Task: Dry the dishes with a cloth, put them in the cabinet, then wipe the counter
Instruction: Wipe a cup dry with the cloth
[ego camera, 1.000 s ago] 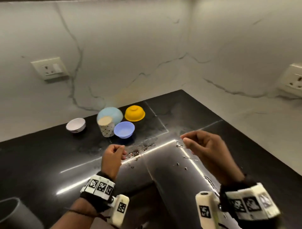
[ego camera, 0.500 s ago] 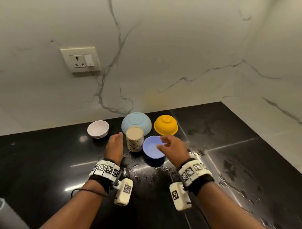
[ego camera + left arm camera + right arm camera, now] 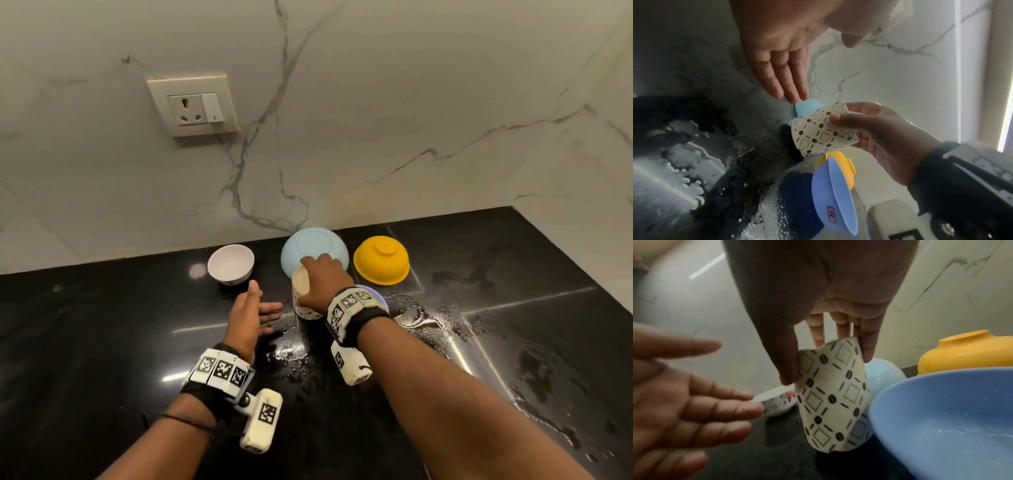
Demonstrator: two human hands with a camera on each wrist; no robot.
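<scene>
Head view: the right hand [image 3: 322,279] grips the patterned cup [image 3: 303,298] from above at the tabletop's [image 3: 102,342] centre; the left hand [image 3: 248,317] waits open at its 9 o'clock.

Left wrist view: thumb and fingers pinch the cup's upper end.

Right wrist view: the cup's lower end looks just clear of the tabletop, the blue bowl [image 3: 951,418] at 3 o'clock.

Picking up for drying seems under way; no cloth shows, so fetching one comes next.

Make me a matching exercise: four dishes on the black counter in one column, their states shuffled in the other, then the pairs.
1. patterned cream cup
2. yellow plastic bowl
3. small white bowl
4. periwinkle-blue plastic bowl

A. upside down, near the wall
B. upright, untouched, left of the cup
C. in the grip of the right hand
D. upright, right beside the cup

Pairs: 1-C, 2-A, 3-B, 4-D
</scene>
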